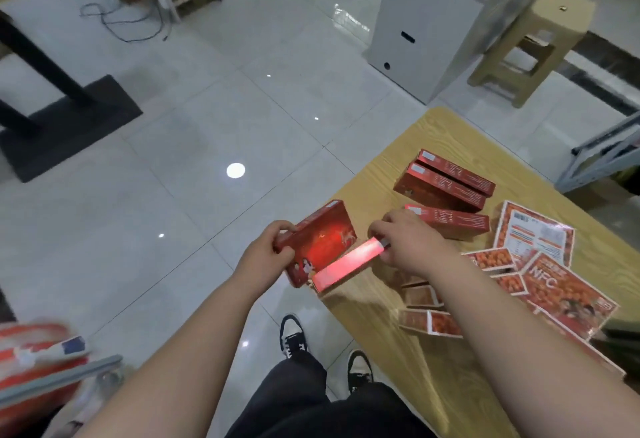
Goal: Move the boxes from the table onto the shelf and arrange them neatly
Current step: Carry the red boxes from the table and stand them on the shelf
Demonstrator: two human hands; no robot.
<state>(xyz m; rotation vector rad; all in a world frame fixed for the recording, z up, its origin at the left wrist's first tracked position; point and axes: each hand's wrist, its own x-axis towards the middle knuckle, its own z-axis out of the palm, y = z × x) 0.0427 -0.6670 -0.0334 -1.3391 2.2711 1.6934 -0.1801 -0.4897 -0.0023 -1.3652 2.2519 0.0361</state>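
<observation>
A flat red box (317, 242) is gripped at its near-left end by the left hand (265, 254), whose fingers (282, 228) are closed around that end, and it is held tilted at the near-left corner of the wooden desk (391, 167). A second, narrow red box (348, 264) is pinched at its far end by the right hand (408, 242), with the fingers closed on it, and its long side lies just beside the first box. Three more dark red boxes (445, 183) are seen further back on the desk, two of them set side by side. Orange patterned boxes (533, 230) are scattered on the right part of the desk, some partly hidden by the right forearm. Black trousers and two shoes are visible over the tiled floor (207, 119).
</observation>
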